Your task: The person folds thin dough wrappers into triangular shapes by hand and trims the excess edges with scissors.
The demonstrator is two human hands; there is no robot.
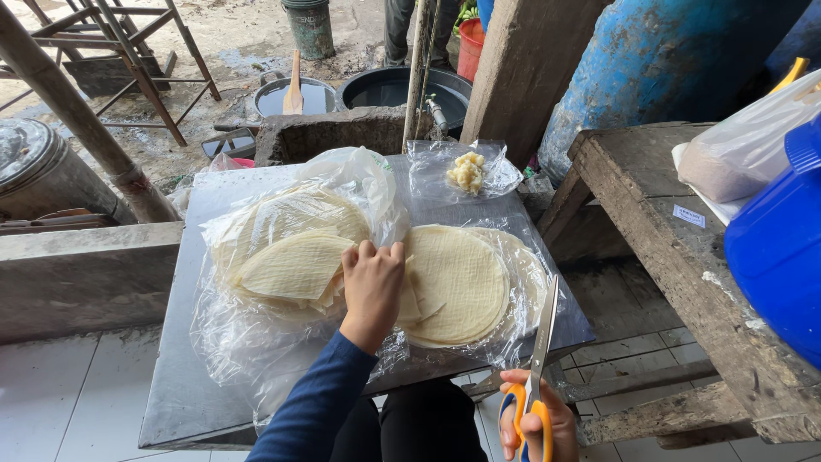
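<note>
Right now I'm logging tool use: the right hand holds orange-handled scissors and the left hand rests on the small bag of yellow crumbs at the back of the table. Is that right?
Not quite. The head view shows the left hand resting on the wrappers in the plastic bag, not on the crumb bag. The right hand does hold the orange-handled scissors.

Pale round wrappers lie stacked flat on clear plastic, and orange-handled scissors point upward, blades closed

Location: an outdoor, makeshift food-preparation yard. Indicators — a metal table on wet dirt ground, water-filled basins, a blue drum, a rough wooden bench — and stacked round wrappers on plastic.
</note>
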